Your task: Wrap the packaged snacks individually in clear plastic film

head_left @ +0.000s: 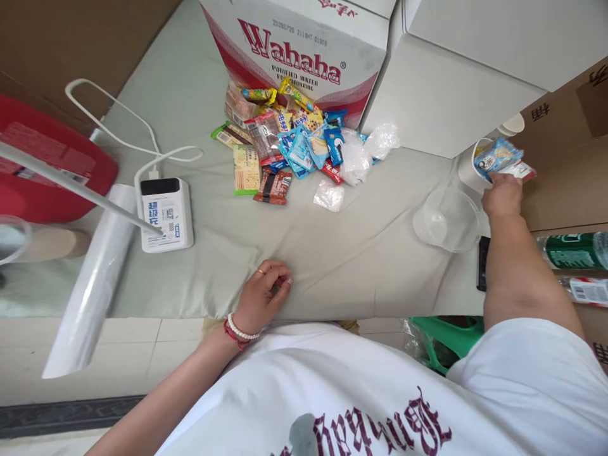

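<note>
Out goes the bare right arm, stretched far forward with the back of the right hand [504, 193] uppermost; its fingers reach the mouth of a white paper cup [470, 171], right against a shiny light-blue snack packet [498, 155] and a white-and-red plastic packet [521, 170]; the fingertips are hidden, so I can't tell whether the grip is closed on either one!

Well to its left, the left hand [266, 291] rests on the pale grey-green tablecloth [370, 266], wrist near the edge, fingers folded in a loose, closed curl; a gold-coloured ring [261, 272] sits on one finger, and a white beaded bracelet [242, 328] and a red cord bracelet [234, 337] circle the wrist.

Now the lettering; ahead of the left hand, the big white-and-red cardboard carton [304, 47] reads "Wahaha", then "PURIFIED WATER FOR DRINKING"; the light-blue packet shows a "Q".

On to the containers; the paper cup by the right hand holds the light-blue packet poking from its mouth, with another white cup [512, 124] just beyond; a clear round plastic bowl [446, 218] stands just left of the right wrist; between the hands, farther ahead, a heap of mixed, brightly coloured snack packets [297, 152] lies against the carton.
</note>
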Motion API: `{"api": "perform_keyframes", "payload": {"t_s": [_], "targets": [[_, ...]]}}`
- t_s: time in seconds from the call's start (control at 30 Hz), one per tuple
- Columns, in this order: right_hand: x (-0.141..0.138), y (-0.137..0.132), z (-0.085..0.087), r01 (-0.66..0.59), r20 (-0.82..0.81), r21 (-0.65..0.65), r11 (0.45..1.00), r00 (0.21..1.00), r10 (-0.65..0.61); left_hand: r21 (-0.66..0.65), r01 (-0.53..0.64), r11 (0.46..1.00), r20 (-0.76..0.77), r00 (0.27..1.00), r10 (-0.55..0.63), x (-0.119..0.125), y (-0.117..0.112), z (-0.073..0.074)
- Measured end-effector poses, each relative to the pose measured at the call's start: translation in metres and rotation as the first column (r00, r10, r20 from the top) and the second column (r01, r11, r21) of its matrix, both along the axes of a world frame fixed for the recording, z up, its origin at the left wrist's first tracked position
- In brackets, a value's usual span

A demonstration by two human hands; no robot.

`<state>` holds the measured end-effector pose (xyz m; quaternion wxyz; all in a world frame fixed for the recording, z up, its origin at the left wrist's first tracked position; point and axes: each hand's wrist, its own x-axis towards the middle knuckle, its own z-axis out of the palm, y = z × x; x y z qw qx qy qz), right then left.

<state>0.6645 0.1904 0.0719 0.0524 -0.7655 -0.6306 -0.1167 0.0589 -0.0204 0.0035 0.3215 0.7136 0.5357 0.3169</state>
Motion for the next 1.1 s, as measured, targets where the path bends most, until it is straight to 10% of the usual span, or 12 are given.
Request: {"api": "perform_keyframes", "payload": {"t_s": [0.1,0.2,0.3,0.4,0.57,0.83,1.0,1.1], "targets": [[-0.02,-0.026,0.02,0.107,-0.03,0.079,0.991,0.994,-0.105,-0.022,0.001,1.0,0.028,1.0,-0.001,-0.001,0.0,0.0],[-0.064,-0.087,0.033,-0.038,-0.09,0.223,0.974,0.994,0.059,-0.052,0.008,0.999,0.058,0.998,-0.004,-0.002,0.0,0.001],[-0.115,-0.152,0.022,-0.322,-0.132,-0.019,0.947,0.939,0.317,-0.066,0.013,0.998,0.083,0.997,-0.007,-0.003,-0.001,0.002],[-0.147,-0.179,-0.004,-0.283,-0.112,-0.134,0.95,0.956,0.27,-0.063,0.027,0.998,0.121,0.992,-0.019,-0.006,-0.003,0.005],[-0.159,-0.121,-0.023,-0.325,-0.154,-0.118,0.939,0.94,0.306,-0.028,0.048,0.998,0.204,0.978,-0.041,-0.017,-0.011,0.012],[-0.254,-0.06,0.025,-0.482,-0.232,-0.115,0.869,0.863,0.448,0.041,-0.118,0.992,0.299,0.949,0.1,-0.042,-0.026,0.026],[-0.321,-0.045,-0.014,-0.626,-0.363,-0.225,0.747,0.765,0.532,0.027,-0.158,0.987,0.28,0.949,0.144,-0.05,-0.025,0.026],[-0.336,-0.036,-0.038,-0.61,-0.482,-0.138,0.78,0.729,0.485,-0.004,-0.17,0.985,0.293,0.942,0.164,-0.048,-0.013,0.026]]}}
